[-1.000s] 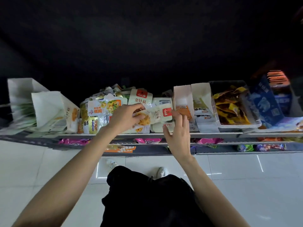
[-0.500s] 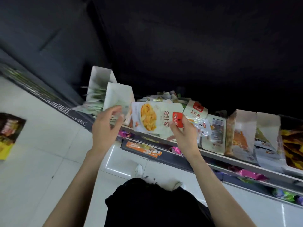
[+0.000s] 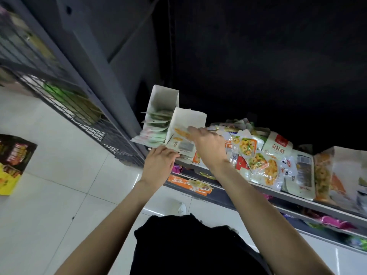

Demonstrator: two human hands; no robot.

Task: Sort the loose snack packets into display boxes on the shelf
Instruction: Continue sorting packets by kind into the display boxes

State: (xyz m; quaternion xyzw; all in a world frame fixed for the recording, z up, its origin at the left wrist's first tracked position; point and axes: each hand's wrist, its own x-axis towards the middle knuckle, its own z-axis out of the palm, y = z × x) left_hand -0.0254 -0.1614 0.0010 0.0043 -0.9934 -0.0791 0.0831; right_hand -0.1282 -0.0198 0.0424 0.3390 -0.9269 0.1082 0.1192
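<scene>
My right hand [image 3: 208,147] pinches a packet [image 3: 181,142] into the box [image 3: 190,118]; my left hand [image 3: 158,163] steadies its front, fingers curled. Next I must let go.

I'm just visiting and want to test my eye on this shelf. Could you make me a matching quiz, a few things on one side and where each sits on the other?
Things:
1. left hand
2. right hand
3. green packets
4. yellow carton

Places:
A. on the floor, far left
B. filed in the far-left display box
C. at the second display box, on an orange-print packet
D. at that box's lower front edge

Pairs: 1-D, 2-C, 3-B, 4-A
</scene>
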